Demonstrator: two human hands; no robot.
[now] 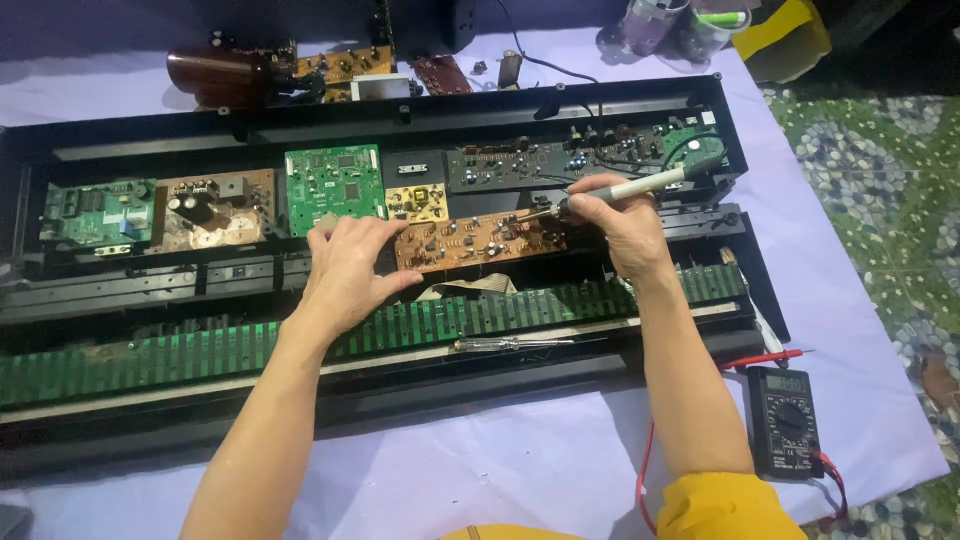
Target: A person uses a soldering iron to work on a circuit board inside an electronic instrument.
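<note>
An opened black keyboard chassis (620,100) lies across the table with several circuit boards inside. My left hand (345,275) grips the left end of a brown circuit board (480,240), tilting it up. My right hand (610,225) holds a grey soldering iron (640,187) like a pen, its tip touching the brown board's upper right edge. A long green contact strip (200,350) runs along the chassis front.
A screwdriver (510,344) lies on the front rail. A black multimeter (787,422) with red leads sits at the right on the lilac cloth. Green boards (335,188) and a tan board fill the chassis's left half. Loose parts and cups stand at the back.
</note>
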